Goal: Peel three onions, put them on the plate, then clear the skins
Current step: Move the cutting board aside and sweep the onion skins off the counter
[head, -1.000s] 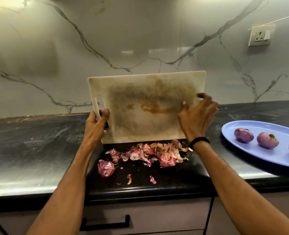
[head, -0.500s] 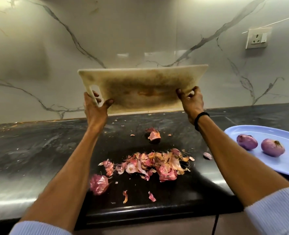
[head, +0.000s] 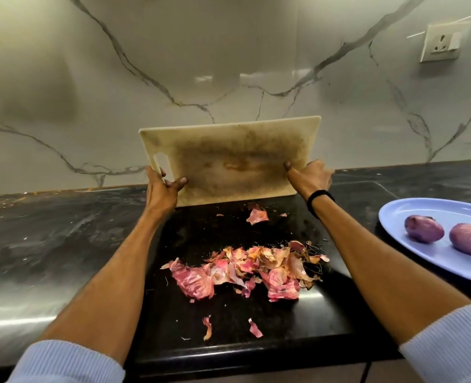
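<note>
Papery pink and tan, the onion skins [head: 245, 268] lie in a loose heap on the dark counter [head: 63, 244], towards its front edge, between your forearms. A few scraps sit apart: one larger piece [head: 257, 216] further back, just below the board, and two slivers close to the front edge.

Your left hand [head: 161, 190] is clamped on the cutting board [head: 229, 158] at its lower left corner, beside the handle slot; your right hand [head: 309, 176] grips its lower right corner. The board is held tilted up, clear of the counter, stained face towards you.

Two peeled onions [head: 423, 228] show on the blue plate [head: 411, 261] at the counter's right end; a third is likely cut off by the frame, though that can't be confirmed.

Risks from here:
- Skins are light. A quick swing of the board fans them over the front edge onto the floor.
- Scraping towards yourself pushes the front slivers off first.
- The back scrap is easily missed if you sweep only the main heap.
- Your right forearm is near the plate's rim; a wide elbow nudges it and the onions roll.
</note>
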